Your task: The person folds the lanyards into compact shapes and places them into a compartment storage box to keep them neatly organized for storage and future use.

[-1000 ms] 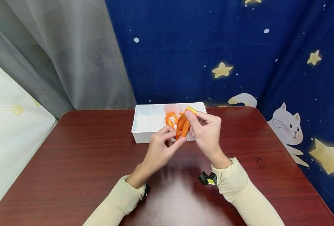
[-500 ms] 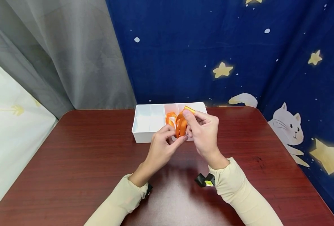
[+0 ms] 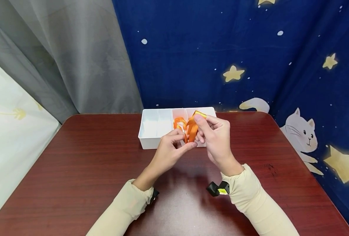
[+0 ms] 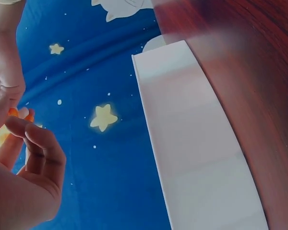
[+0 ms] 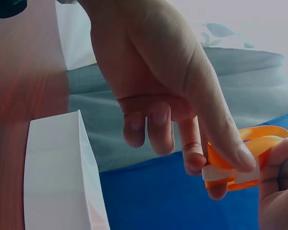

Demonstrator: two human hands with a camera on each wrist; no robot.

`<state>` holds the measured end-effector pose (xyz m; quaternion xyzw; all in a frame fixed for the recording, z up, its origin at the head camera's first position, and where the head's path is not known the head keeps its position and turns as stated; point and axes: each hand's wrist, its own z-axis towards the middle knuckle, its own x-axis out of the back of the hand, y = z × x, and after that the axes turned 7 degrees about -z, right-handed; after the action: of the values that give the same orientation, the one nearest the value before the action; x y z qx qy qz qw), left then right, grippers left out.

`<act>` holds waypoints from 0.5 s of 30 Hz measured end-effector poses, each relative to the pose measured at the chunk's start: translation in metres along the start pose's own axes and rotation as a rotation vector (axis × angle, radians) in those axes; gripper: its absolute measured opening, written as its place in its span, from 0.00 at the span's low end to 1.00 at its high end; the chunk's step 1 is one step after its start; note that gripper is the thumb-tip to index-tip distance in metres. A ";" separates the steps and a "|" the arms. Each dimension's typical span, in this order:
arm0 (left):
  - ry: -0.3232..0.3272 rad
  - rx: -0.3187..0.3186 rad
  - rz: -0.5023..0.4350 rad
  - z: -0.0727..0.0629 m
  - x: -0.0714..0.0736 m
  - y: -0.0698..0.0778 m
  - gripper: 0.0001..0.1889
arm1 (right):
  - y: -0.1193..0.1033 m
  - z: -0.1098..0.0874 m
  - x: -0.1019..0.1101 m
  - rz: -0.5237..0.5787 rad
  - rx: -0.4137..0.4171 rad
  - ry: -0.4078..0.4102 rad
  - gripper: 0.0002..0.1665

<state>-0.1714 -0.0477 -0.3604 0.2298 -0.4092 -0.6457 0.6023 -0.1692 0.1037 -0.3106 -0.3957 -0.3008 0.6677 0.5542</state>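
Observation:
A looped orange ribbon (image 3: 193, 131) is held between both hands above the front of a white divided box (image 3: 150, 143). My right hand (image 3: 217, 141) pinches its upper end between thumb and index finger, as the right wrist view of the ribbon (image 5: 266, 132) also shows. Lower down, my left hand (image 3: 168, 152) pinches the bottom of the loops with thumb and fingertips. In the left wrist view the fingers hide most of the ribbon. Another orange ribbon loop (image 3: 178, 121) shows inside a middle compartment; whether it joins the held one is hidden.
The box stands near the far edge of a dark red wooden table (image 3: 97, 164). Behind it hang a blue star-patterned curtain (image 3: 180, 65) and a grey curtain (image 3: 83, 59). Black wrist cameras (image 3: 218, 189) sit under the sleeves.
My right hand shifts slightly left, then back right, with the ribbon's upper end. The loops between the hands change shape. My left hand stays nearly in place.

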 end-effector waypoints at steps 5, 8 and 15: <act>0.005 -0.007 -0.005 0.001 -0.001 -0.001 0.17 | 0.001 -0.001 0.000 0.039 -0.009 -0.010 0.08; 0.007 -0.010 -0.001 0.001 -0.002 -0.001 0.20 | 0.002 -0.001 0.000 0.045 -0.010 -0.010 0.08; -0.022 0.003 0.030 0.001 -0.002 -0.004 0.11 | 0.001 0.001 0.007 0.001 -0.067 -0.002 0.07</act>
<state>-0.1744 -0.0458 -0.3636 0.2171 -0.4202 -0.6387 0.6070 -0.1711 0.1104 -0.3117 -0.4137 -0.3232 0.6579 0.5400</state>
